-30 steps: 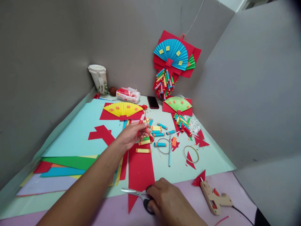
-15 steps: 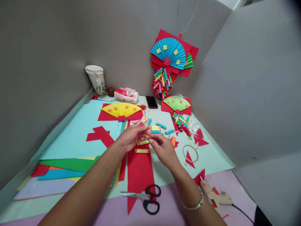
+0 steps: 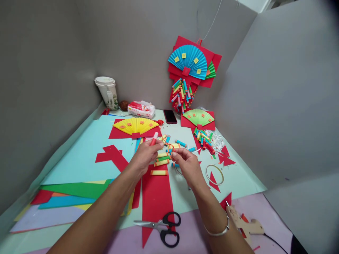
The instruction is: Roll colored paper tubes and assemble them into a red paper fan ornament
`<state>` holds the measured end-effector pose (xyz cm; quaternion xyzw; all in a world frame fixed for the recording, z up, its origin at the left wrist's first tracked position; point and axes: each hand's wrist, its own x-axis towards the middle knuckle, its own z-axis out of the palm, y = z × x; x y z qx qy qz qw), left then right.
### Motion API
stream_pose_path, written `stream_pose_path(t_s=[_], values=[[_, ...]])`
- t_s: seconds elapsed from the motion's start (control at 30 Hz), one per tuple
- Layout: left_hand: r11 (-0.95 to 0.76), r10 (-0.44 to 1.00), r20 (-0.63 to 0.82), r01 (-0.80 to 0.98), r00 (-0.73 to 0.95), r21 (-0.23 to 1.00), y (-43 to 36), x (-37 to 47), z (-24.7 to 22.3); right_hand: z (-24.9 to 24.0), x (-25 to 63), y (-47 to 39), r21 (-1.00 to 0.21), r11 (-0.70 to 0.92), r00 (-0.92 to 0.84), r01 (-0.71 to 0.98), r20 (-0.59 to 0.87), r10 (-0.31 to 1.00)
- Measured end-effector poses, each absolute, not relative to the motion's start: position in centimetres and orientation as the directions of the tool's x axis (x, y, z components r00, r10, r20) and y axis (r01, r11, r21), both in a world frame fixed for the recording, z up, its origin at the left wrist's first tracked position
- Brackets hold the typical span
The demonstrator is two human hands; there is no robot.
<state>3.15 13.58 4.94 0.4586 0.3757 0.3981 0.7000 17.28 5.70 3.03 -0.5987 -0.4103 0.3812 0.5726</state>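
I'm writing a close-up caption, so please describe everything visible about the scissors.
The scissors have silvery, metal-looking blades and two black, plastic-looking handle loops. They lie flat near the picture's bottom edge, tips pointing left, loops right and set apart. The blades look shut or nearly so. The scissors lie across the lower end of a red paper strip, partly over a purple surface. Neither the left hand nor the right hand touches them.
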Motion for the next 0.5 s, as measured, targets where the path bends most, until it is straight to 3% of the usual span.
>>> stream_pose_path(t_s=[0.17,0.3,0.5], values=[[0.209,0.930,-0.108,-0.265,0.350,0.941,13.3,2.9,5.6,2.7,17.3,5.8,-0.996,0.026,0.410,0.087,0.060,0.910],[0.246,0.876,-0.146,-0.166,0.459,0.955,12.8,3.0,5.7,2.7,17.2,5.6,-0.959,0.048,0.439,0.280,0.173,0.882],[0.226,0.848,-0.147,-0.098,0.509,0.969,12.5,3.5,5.2,3.0,16.7,5.2,-0.808,0.093,0.400,0.581,0.383,0.833]])
